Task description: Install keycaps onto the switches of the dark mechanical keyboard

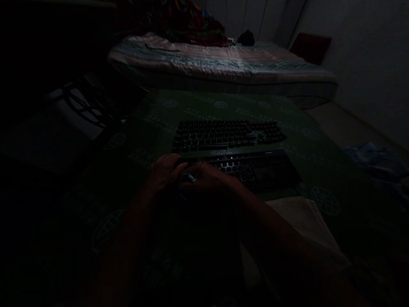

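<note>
A black keyboard [275,168] with bare key sockets lies on a green patterned cloth, its left end covered by my hands. My left hand [162,172] is closed around that left end, fingers bent. Close beside it, my right hand [207,177] is closed over the left part of the keyboard. A small pale-blue glint [191,177] shows between the hands; its kind is too dark to make out. Just beyond the keyboard, loose black keycaps [214,131] lie in rows, laid out like a full key layout.
The green cloth [134,128] covers the table. A folded light towel [297,213] lies by my right forearm. Past the table stands a bed [223,64] with a colourful blanket [194,25]. A dark chair [86,102] is on the left; bluish fabric [377,160] lies at right.
</note>
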`<move>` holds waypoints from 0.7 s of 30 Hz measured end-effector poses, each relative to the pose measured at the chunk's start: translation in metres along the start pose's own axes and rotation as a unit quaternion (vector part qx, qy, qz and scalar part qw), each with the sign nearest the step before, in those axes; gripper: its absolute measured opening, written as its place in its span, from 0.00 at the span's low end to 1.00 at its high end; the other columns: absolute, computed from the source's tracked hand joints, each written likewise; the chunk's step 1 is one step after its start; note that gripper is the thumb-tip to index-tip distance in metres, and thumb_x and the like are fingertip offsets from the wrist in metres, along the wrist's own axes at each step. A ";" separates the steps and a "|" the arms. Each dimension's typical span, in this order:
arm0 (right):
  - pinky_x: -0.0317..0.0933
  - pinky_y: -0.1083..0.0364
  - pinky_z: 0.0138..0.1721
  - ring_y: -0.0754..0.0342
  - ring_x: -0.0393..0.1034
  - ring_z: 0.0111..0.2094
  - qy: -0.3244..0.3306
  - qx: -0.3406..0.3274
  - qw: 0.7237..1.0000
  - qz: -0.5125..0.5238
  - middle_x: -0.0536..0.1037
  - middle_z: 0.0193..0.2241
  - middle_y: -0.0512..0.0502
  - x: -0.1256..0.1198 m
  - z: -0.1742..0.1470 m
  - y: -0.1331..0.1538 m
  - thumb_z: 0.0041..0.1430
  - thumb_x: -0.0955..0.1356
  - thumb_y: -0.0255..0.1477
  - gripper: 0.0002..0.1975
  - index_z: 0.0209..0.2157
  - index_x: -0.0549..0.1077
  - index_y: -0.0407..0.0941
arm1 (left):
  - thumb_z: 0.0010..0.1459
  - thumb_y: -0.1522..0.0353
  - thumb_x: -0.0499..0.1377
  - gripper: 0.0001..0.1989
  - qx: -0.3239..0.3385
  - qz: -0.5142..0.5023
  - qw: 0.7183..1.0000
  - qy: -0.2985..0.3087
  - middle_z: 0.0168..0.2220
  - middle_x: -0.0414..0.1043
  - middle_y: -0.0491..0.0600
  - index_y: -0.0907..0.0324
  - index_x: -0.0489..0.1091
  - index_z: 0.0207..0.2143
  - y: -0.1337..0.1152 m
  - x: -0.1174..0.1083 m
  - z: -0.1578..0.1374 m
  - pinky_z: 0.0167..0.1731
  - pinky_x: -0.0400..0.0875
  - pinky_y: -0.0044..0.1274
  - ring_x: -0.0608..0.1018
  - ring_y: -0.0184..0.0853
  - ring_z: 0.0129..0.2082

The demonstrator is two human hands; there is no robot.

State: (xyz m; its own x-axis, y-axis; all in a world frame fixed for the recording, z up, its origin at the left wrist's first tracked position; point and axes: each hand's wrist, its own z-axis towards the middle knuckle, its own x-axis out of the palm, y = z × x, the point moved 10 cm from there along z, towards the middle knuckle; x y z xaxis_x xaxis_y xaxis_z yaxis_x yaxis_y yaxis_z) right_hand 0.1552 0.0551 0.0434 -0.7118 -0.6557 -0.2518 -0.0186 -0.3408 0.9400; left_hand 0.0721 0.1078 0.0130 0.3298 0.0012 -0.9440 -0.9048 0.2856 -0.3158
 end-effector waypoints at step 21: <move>0.61 0.58 0.38 0.57 0.69 0.33 -0.025 -0.009 0.996 -0.080 0.77 0.28 0.50 -0.011 0.002 -0.002 0.53 0.67 0.26 0.09 0.36 0.78 0.40 | 0.58 0.57 0.44 0.22 0.008 0.005 1.000 0.015 0.46 0.72 0.55 0.60 0.69 0.43 -0.002 0.002 0.000 0.50 0.64 0.33 0.71 0.42 0.49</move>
State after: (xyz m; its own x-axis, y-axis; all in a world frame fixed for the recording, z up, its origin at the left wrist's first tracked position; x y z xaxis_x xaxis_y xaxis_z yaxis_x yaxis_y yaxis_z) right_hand 0.1621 0.0642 0.0450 -0.7343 -0.5577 -0.3869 -0.1232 -0.4510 0.8840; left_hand 0.0747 0.1073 0.0119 0.3128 -0.0248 -0.9495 -0.9037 0.3001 -0.3055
